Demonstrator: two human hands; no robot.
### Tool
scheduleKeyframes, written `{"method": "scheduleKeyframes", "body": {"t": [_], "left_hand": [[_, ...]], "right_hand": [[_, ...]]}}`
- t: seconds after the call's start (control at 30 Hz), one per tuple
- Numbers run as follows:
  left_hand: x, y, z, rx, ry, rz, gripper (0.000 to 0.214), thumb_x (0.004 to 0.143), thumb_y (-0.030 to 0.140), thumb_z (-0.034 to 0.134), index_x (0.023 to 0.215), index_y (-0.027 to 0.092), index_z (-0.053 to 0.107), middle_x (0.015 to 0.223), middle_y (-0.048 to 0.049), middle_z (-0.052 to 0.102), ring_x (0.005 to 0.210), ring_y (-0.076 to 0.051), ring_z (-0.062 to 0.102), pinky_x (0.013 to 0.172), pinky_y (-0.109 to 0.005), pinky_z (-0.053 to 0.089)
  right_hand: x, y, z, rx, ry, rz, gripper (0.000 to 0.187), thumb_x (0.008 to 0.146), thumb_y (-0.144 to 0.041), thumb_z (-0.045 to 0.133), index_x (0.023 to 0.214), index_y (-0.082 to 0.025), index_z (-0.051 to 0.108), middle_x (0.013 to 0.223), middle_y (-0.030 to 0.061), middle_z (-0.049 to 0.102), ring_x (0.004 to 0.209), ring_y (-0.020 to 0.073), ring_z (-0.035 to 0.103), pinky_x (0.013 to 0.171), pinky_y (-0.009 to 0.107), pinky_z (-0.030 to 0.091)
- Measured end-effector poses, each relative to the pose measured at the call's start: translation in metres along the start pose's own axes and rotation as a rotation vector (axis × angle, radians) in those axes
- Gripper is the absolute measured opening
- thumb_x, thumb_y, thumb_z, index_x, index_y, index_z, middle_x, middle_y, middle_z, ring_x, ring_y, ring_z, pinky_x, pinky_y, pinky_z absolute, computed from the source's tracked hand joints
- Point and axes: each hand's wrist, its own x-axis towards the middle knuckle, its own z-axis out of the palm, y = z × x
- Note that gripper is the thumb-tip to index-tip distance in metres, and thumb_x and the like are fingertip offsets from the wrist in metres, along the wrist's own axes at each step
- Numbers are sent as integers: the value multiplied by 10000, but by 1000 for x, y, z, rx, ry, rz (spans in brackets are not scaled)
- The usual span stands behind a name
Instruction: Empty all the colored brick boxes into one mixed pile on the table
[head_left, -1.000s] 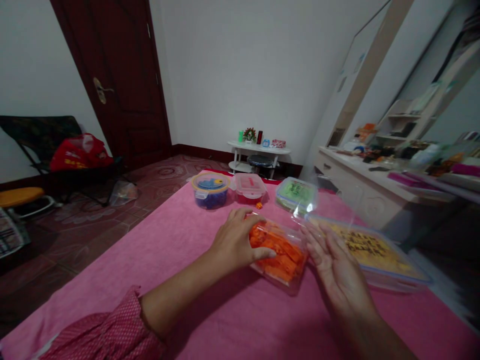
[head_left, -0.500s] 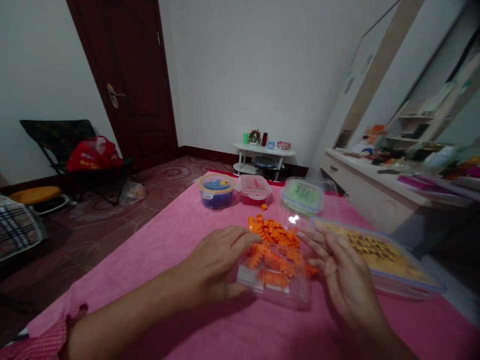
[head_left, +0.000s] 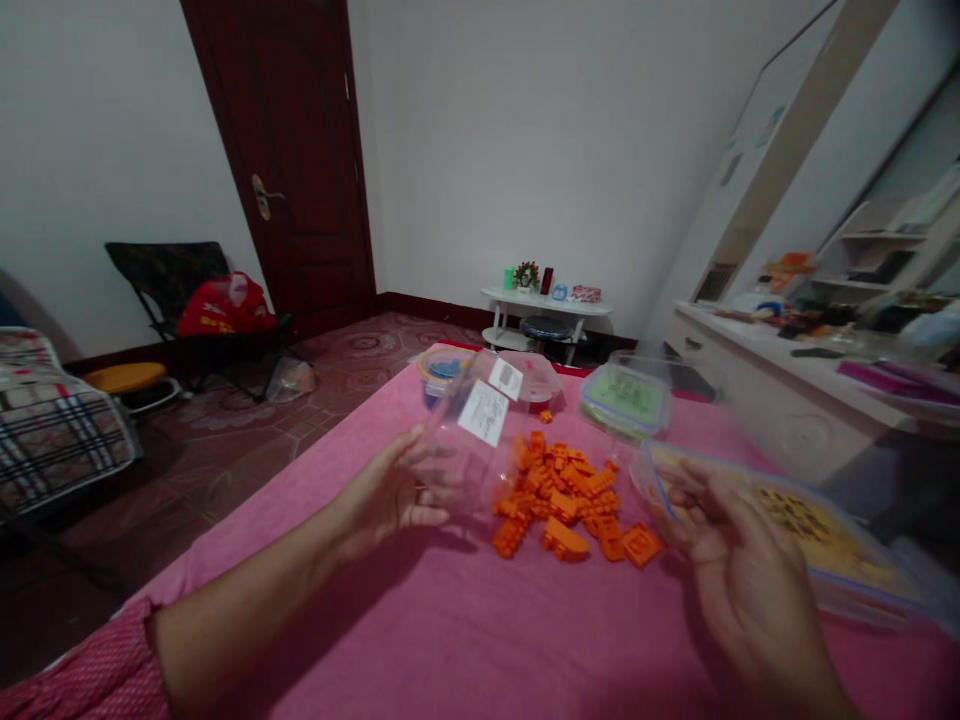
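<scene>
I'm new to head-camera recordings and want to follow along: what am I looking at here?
There is no machine here: the two bare hands belong to a person wearing the camera on their head. Every picture comes from that one camera, looking forward and down.

A pink cloth covers the surface. On it lies a loose heap of orange bricks. Around and behind the heap stand a red container, a green container and, on the right, a yellow container.

The left hand is at a tilted clear plastic box with white labels; blur hides how firmly it grips. The right hand is by the yellow container; whether it touches is unclear.
</scene>
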Motion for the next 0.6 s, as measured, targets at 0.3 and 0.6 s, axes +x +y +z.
{"method": "scheduleKeyframes", "body": {"t": [0.3, 0.6], "left_hand": [[-53, 67, -16, -121, 174, 357, 539, 922, 496, 288, 1242, 99, 461, 974, -182, 663, 753, -213, 687, 532, -245, 572], [-58, 67, -18, -109, 234, 358, 573, 922, 507, 265, 1220, 78, 501, 935, -178, 662, 723, -198, 680, 519, -227, 559]], "right_hand": [[-90, 41, 86, 0, -621, 651, 350, 739, -404, 664, 924, -114, 604, 666, 60, 672, 548, 138, 632, 475, 201, 459], [-170, 121, 214, 453, -412, 825, 177, 697, -246, 667, 767, -155, 533, 687, 22, 647, 653, 143, 659, 666, 272, 535]]}}
